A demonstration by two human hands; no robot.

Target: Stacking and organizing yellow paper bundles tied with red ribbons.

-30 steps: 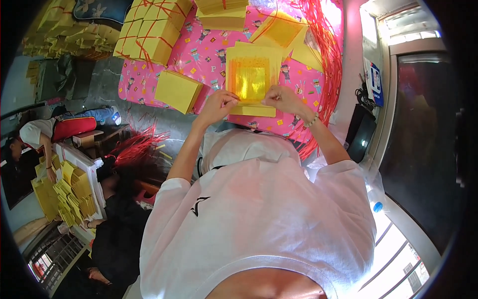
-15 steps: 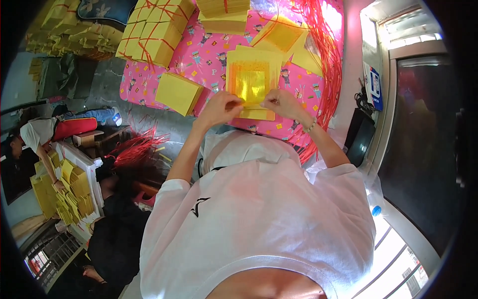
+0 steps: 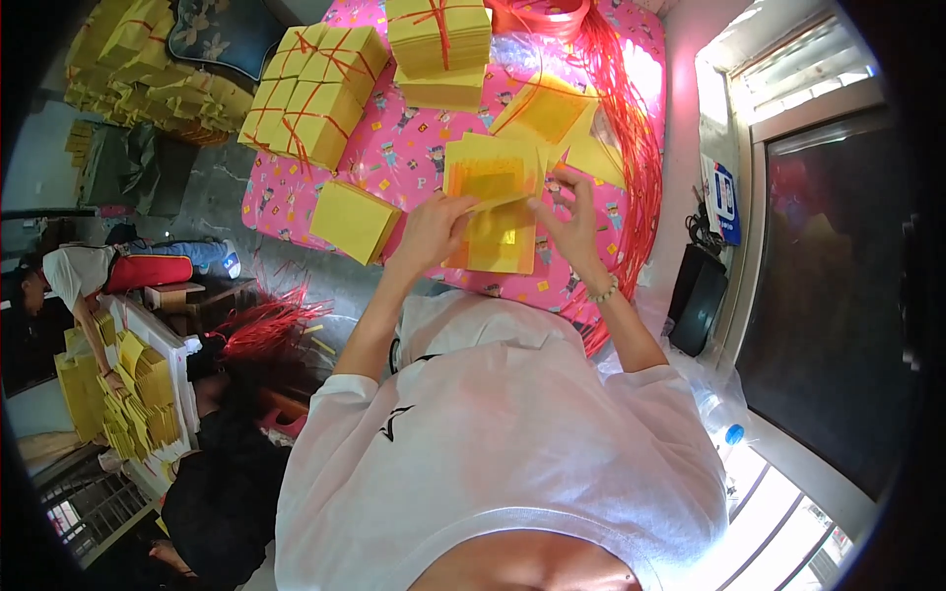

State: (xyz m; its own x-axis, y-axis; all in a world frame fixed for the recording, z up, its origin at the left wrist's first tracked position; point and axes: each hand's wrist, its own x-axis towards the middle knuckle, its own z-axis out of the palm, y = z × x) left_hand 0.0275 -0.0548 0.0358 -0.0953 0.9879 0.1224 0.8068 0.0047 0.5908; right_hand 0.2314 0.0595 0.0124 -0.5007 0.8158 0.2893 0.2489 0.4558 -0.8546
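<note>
My left hand (image 3: 432, 232) is closed, pinching the edge of a thin yellow paper sheet (image 3: 501, 201) that is lifted off a pile. Near the sheet's other end is my right hand (image 3: 574, 225), a beaded bracelet on its wrist. Its fingers are apart, with the thumb tip close to the sheet's edge; whether it touches is hard to make out. Below both hands lies the pile of yellow paper sheets (image 3: 493, 259), with orange borders and shiny gold middles. To the left of my left hand sits a neat block of plain yellow paper (image 3: 353, 223).
Yellow bundles tied with red strips (image 3: 313, 97) and a tied stack (image 3: 439, 39) stand at the pink table's (image 3: 394, 123) far side. Loose sheets (image 3: 545, 110) and long red strips (image 3: 645, 148) lie right. At far left, another person (image 3: 84, 281) handles yellow paper.
The lifted sheet's edge has come up off the pile between my hands. My right hand's fingers have spread from a pinch, and my left hand has shifted slightly nearer to me.
</note>
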